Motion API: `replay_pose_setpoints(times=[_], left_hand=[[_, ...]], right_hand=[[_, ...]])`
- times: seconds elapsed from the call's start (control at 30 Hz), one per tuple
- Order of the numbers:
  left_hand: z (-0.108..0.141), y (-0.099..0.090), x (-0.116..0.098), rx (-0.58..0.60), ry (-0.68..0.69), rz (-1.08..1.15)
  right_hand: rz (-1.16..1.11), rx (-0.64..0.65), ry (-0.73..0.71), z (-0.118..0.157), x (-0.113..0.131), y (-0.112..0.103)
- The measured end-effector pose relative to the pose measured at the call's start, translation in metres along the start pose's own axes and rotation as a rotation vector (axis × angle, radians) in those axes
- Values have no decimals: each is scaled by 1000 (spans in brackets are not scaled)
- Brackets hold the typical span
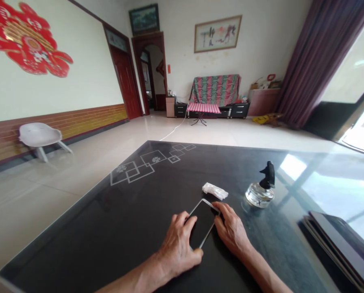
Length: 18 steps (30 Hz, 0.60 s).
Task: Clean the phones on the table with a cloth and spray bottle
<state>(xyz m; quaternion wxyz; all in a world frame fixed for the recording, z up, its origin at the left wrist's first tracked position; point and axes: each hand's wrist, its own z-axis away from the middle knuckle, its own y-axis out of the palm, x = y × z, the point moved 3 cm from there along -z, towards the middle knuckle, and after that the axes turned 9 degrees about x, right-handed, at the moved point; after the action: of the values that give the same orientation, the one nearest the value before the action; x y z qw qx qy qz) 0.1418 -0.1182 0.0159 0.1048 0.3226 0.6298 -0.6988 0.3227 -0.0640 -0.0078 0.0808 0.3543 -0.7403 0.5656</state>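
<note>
A smartphone with a dark screen and a pale frame lies face up, slanted, on or just above the black table. My left hand grips its left side, with the thumb at the near end and the fingers along the far left edge. At the upper right corner my right hand pinches the frame between thumb and fingers. Just beyond the phone lies a crumpled white tissue. To the right stands a clear spray bottle with a black trigger head.
A stack of dark, flat folders or books sits at the right of the glossy black table. The table's left edge runs diagonally. Beyond it are a white plastic chair and a small striped table.
</note>
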Motion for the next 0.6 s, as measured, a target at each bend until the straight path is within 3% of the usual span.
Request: replay_pose_setpoints(times=[0.13,0.27,0.37,0.47,0.53,0.6], left_hand=[[-4,6,-6,6,-20,-5],[-4,9,-6,124,-32,27],[-8,-5,1,250,32,22],[-28,-25,8,358,195,64],[-52,-37,15,241,181,125],[-80,-43,23,-28,136,155]], right_hand=[[-11,-17,-3,0,2,3],[12,-31,-26,0,3,5],[20,-56,-55,0,4,5],[3,-91,-51,-1,5,3],[-22,-132,-17,-2,6,-2],[-38,-197,27,-2,6,-9]])
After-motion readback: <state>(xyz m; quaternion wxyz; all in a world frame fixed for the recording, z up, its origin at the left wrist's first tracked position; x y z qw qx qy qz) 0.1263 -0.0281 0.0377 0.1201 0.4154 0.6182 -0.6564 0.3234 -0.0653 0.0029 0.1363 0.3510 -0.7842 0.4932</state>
